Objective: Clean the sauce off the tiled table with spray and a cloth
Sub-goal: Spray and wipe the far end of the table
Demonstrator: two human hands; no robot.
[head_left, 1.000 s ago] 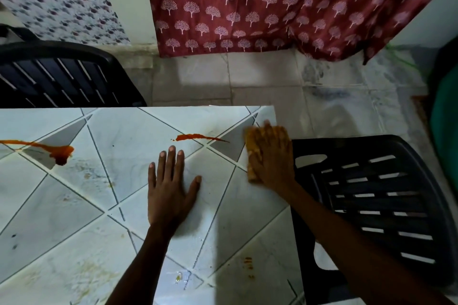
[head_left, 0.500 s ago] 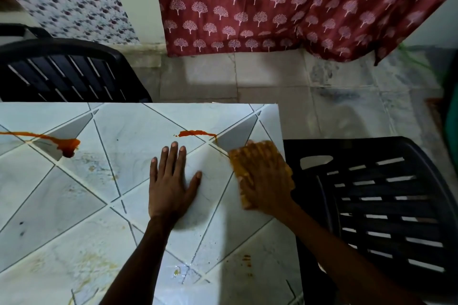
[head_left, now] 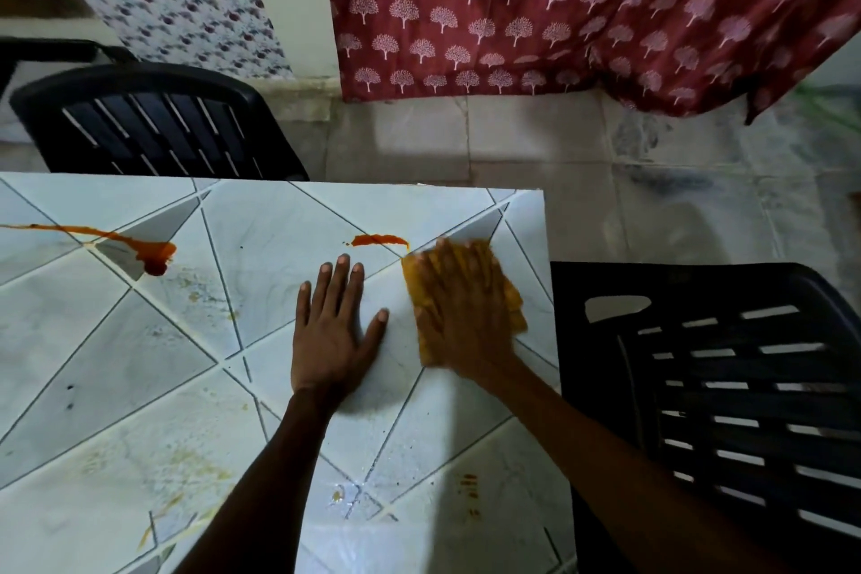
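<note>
Fingers (head_left: 447, 266) of right hand (head_left: 461, 317) spread flat, pressing folded orange cloth (head_left: 515, 301) onto white tiled desk (head_left: 140, 364), just beside short red sauce streak (head_left: 378, 240). Left hand (head_left: 333, 331) splayed, empty, likely bracing. Larger sauce spill (head_left: 156, 253) sits well left, unwiped.

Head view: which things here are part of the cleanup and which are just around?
Job: cloth under the right hand; left hand flat on table; short sauce streak; long sauce streak.
Around: far chair; right chair; curtain.
</note>
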